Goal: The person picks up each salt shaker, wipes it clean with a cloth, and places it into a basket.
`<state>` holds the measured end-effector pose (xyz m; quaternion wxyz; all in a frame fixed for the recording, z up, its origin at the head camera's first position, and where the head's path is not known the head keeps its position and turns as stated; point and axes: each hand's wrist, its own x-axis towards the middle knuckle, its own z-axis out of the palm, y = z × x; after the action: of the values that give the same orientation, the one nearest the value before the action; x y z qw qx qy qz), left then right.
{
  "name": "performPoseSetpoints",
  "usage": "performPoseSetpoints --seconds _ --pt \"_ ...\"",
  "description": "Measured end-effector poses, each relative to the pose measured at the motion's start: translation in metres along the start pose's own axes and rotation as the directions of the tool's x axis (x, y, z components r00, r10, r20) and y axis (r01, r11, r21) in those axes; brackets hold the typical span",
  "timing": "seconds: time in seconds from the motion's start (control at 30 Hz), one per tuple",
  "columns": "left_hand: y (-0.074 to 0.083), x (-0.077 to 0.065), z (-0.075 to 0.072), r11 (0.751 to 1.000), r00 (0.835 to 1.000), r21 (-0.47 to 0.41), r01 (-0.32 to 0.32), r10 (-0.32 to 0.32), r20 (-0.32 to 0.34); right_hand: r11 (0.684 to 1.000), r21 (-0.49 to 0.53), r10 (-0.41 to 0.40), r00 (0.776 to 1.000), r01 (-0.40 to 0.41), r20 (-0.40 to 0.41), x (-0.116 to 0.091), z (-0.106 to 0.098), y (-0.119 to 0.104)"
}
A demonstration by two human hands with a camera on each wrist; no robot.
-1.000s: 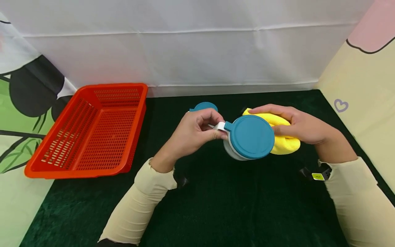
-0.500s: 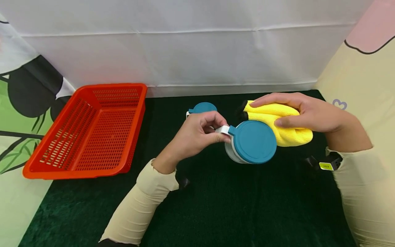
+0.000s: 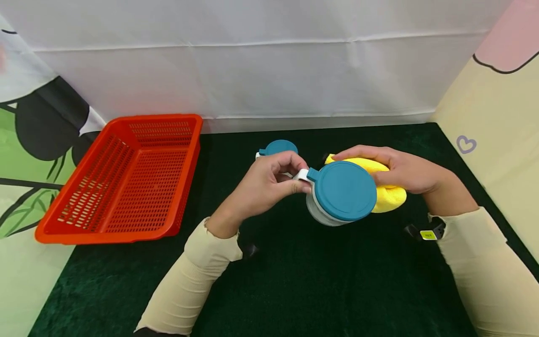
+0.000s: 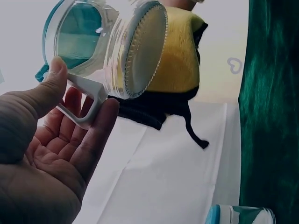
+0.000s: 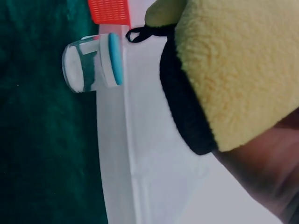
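A clear jar (image 4: 88,39) with a blue lid (image 3: 346,191) and a white handle (image 4: 88,93) is held up off the dark green cloth, tilted. My left hand (image 3: 275,180) grips it by the handle, thumb on top and fingers through the loop. In my right hand (image 3: 396,168) is a folded yellow cleaning cloth (image 3: 389,197) with a black edge and hanging loop, which it holds against the jar's right side. The lid hides part of the cloth in the head view; in the left wrist view the cloth lies behind the jar's base.
A second blue-lidded jar (image 5: 88,63) stands on the green tabletop (image 3: 294,281) behind my left hand. To the left sits a red plastic basket (image 3: 139,182) with slotted walls. A white backdrop (image 3: 269,84) closes off the back.
My right hand lifted the yellow cloth up and right, then brought it back down and left against the jar. The jar shifted only slightly in my left hand.
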<state>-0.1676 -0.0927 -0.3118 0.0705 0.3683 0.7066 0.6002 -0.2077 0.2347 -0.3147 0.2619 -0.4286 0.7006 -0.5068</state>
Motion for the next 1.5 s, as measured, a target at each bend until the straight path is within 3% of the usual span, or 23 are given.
performPoseSetpoints --seconds 0.17,0.3,0.4,0.57,0.67,0.77,0.97,1.13,1.23,1.4,1.5 --pt "-0.004 0.001 -0.002 1.000 1.000 0.010 0.000 0.000 0.008 0.997 -0.068 0.037 0.994 -0.044 -0.103 -0.019 0.002 -0.018" --pt "-0.005 0.002 -0.002 1.000 1.000 0.017 -0.014 0.014 0.021 0.992 -0.124 0.013 0.993 -0.028 -0.115 -0.025 -0.003 -0.036" --pt "-0.004 0.003 0.001 1.000 0.999 0.010 -0.025 0.024 0.039 0.985 -0.174 -0.001 0.998 -0.010 -0.065 -0.017 -0.008 -0.045" --pt "-0.002 0.004 0.005 0.999 0.996 -0.009 -0.042 0.043 0.078 0.977 -0.211 0.061 0.995 -0.044 0.079 0.006 -0.013 -0.045" --pt "0.001 0.002 0.004 0.999 0.996 -0.015 -0.046 0.047 0.078 0.987 -0.155 0.060 0.987 -0.036 0.148 0.015 -0.012 -0.031" --pt "0.002 0.001 0.002 0.999 0.997 -0.011 -0.047 0.048 0.053 0.995 -0.100 0.032 0.988 -0.017 0.150 0.015 -0.010 -0.016" --pt "-0.001 0.001 -0.005 0.999 0.999 -0.013 -0.032 0.032 0.012 0.999 -0.053 0.007 0.999 -0.004 0.048 0.001 -0.002 -0.006" --pt "-0.006 0.002 -0.007 1.000 1.000 -0.020 -0.024 0.024 0.011 0.994 -0.097 0.034 0.995 -0.043 -0.096 -0.018 0.003 -0.027" --pt "-0.009 0.004 -0.004 0.999 0.999 -0.017 -0.036 0.036 0.024 0.991 -0.124 0.025 0.992 -0.041 -0.126 -0.021 0.004 -0.042" --pt "-0.007 0.004 0.002 0.997 0.993 0.007 -0.077 0.076 0.094 0.979 -0.203 -0.005 1.000 0.000 -0.023 -0.007 0.000 -0.049" --pt "-0.004 0.003 0.004 0.996 0.989 0.006 -0.093 0.092 0.117 0.987 -0.161 0.000 0.998 0.010 0.060 0.004 0.000 -0.038"
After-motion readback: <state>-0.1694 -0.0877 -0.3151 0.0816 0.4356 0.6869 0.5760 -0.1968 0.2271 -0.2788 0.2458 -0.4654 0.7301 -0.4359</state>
